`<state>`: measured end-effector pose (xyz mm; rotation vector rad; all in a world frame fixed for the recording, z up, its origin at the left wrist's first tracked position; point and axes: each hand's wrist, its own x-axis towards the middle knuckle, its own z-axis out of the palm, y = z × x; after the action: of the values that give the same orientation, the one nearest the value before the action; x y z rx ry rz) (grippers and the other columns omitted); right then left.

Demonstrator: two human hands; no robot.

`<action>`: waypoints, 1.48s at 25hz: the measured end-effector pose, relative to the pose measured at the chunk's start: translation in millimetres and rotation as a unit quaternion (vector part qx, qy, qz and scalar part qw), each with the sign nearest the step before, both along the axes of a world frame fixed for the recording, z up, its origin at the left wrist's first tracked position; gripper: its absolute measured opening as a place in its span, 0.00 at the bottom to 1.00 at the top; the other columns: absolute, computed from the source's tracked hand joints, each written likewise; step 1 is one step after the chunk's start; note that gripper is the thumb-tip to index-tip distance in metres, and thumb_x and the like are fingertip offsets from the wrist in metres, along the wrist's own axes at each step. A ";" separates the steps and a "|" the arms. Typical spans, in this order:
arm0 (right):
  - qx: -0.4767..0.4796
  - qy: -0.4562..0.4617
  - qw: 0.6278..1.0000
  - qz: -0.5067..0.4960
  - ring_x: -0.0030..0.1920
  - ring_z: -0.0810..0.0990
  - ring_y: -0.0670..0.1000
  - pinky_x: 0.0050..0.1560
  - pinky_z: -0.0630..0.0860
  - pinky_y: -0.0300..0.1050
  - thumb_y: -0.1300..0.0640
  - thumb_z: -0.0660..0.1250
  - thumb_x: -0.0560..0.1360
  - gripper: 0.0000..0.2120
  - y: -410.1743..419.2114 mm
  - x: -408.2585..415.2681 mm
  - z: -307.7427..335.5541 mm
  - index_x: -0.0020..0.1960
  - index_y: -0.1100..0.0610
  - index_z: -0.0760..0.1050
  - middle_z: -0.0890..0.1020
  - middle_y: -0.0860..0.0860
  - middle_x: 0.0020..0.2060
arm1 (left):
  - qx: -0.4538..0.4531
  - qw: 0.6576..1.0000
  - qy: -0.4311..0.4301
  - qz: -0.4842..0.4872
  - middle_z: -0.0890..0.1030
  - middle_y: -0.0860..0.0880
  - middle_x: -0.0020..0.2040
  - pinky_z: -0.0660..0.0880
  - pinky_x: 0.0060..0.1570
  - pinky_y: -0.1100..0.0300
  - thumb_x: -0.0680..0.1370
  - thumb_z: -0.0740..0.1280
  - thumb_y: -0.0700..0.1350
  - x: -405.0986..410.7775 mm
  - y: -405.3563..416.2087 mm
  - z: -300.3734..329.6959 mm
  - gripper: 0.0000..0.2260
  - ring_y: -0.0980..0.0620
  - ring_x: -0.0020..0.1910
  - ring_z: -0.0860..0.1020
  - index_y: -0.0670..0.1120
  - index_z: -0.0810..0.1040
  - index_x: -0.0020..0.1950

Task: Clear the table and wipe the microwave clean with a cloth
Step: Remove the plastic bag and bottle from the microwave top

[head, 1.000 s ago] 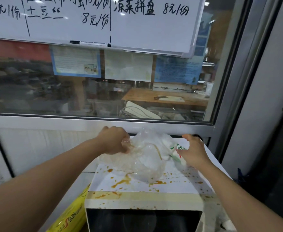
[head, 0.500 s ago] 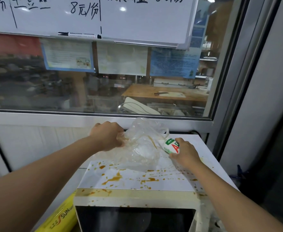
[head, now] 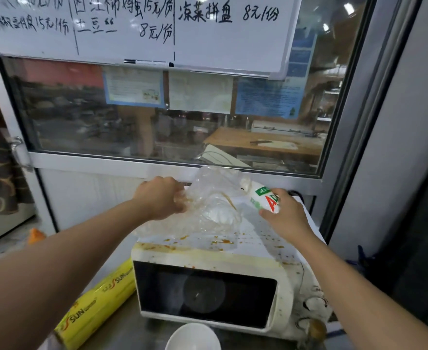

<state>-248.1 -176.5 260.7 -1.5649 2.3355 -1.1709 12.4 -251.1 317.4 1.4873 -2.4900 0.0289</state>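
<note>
So I'm still on the clearing step here, no wiping happening yet. My left hand (head: 158, 198) is gripping a crumpled clear bag (head: 207, 208) by its edge, fingers curled into the plastic, holding it over the top of the microwave (head: 207, 286). My right hand (head: 283, 215) is wrapped around a small white bottle (head: 264, 199) with red and green print, tipping it neck-first toward the bag's mouth. Looks to me like the bottle is going in as trash, so the next move is getting that opening wide enough and letting go once it's past the rim.

The bag is already carrying something whitish, maybe tissue, plus brown sauce smears; can't tell more than that. Microwave top is splattered with the same orange-brown sauce, running down the front edge. On the bench (head: 132, 332) a yellow wrap roll (head: 94, 304) is lying left of the microwave, and a white bowl (head: 192, 337) is sitting in front, looking empty from what's showing. No cloth anywhere in view.
</note>
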 end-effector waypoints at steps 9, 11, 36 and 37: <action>-0.015 -0.002 0.999 -0.034 0.48 0.75 0.52 0.43 0.71 0.44 0.52 0.70 0.71 0.27 77.8 48.2 17.5 0.67 0.53 0.66 0.78 0.52 0.53 | -0.003 0.999 0.033 -0.030 0.80 0.47 0.53 0.73 0.52 0.53 0.73 0.69 0.54 37.7 49.1 0.4 0.11 0.44 0.54 0.76 0.50 0.77 0.50; -0.014 0.009 0.998 -0.056 0.47 0.74 0.51 0.43 0.70 0.43 0.52 0.71 0.71 0.27 98.7 66.2 20.0 0.67 0.54 0.66 0.78 0.53 0.54 | 0.001 0.998 0.047 -0.049 0.81 0.48 0.54 0.74 0.52 0.52 0.72 0.69 0.54 48.5 56.6 0.4 0.12 0.44 0.54 0.77 0.50 0.78 0.52; -0.008 0.003 0.926 -0.376 0.52 0.77 0.52 0.50 0.76 0.48 0.52 0.70 0.71 0.28 507.4 278.4 13.5 0.68 0.55 0.66 0.79 0.53 0.57 | 0.060 0.921 0.028 -0.385 0.80 0.48 0.49 0.72 0.42 0.56 0.73 0.68 0.50 109.6 333.0 -29.3 0.06 0.46 0.48 0.76 0.51 0.78 0.48; -0.008 -0.003 0.924 -0.383 0.51 0.77 0.51 0.48 0.75 0.47 0.52 0.70 0.71 0.28 529.8 285.5 10.5 0.68 0.55 0.65 0.78 0.53 0.57 | 0.064 0.917 0.023 -0.394 0.80 0.48 0.51 0.73 0.45 0.55 0.73 0.68 0.50 112.0 355.4 -32.2 0.08 0.46 0.50 0.77 0.50 0.78 0.51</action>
<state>37.3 353.4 271.2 -0.6075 3.0357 -1.2831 124.5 104.2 285.2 0.4110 -2.8936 -0.3093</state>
